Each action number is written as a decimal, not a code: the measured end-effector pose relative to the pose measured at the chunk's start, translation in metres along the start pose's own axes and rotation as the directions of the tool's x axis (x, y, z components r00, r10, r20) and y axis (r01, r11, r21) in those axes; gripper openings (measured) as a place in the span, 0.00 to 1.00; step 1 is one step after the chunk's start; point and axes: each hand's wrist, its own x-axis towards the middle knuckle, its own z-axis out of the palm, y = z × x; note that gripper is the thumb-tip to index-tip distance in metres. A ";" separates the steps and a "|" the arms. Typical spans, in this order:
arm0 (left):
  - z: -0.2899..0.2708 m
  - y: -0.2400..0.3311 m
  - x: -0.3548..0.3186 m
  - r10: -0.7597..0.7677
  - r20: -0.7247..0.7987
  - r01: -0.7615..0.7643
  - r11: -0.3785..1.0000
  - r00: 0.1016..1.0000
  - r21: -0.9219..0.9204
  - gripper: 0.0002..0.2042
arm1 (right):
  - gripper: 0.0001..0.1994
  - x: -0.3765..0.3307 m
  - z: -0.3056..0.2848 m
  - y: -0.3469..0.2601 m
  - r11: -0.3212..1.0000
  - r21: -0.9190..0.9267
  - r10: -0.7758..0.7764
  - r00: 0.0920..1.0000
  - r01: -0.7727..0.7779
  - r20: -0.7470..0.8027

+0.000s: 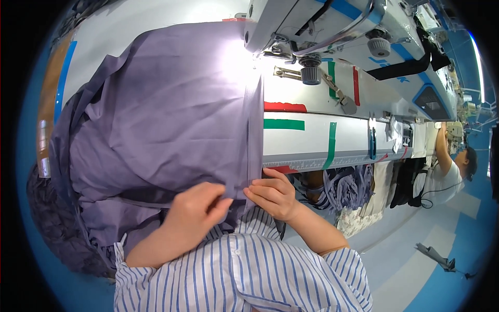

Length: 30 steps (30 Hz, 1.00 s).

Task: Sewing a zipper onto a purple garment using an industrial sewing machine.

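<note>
A large piece of purple fabric (171, 114) covers the left part of the sewing table and hangs over its front edge toward my lap. Its right side has a straight folded edge that runs up to the lit needle area of the sewing machine (338, 47). My left hand (200, 205) is closed, thumb against curled fingers, on the fabric near the front edge. Just to its right, my right hand (273, 195) pinches the fabric's folded edge between thumb and fingers. The needle itself is lost in the glare.
Green and red tape strips (283, 124) mark the white table (312, 138), with a ruler strip (312, 162) along its front. Blue-handled thread snips (372, 140) lie at the right. Below hang bundled purple strips (345, 190). A co-worker (442, 174) works at far right.
</note>
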 end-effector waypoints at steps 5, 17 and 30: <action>0.038 -0.008 -0.002 0.430 0.148 -0.454 0.825 0.891 0.336 0.06 | 0.10 -0.008 0.010 0.001 0.999 -0.018 -0.042 0.988 0.040 -0.146; 0.002 -0.006 0.065 0.444 0.134 -0.456 0.782 0.886 0.425 0.05 | 0.03 -0.002 -0.002 0.007 0.998 0.055 0.001 1.000 -0.002 0.027; -0.033 -0.067 0.262 0.349 -0.438 -0.187 0.910 0.829 0.371 0.13 | 0.03 0.006 -0.009 0.017 1.000 -0.004 0.004 0.998 -0.004 0.070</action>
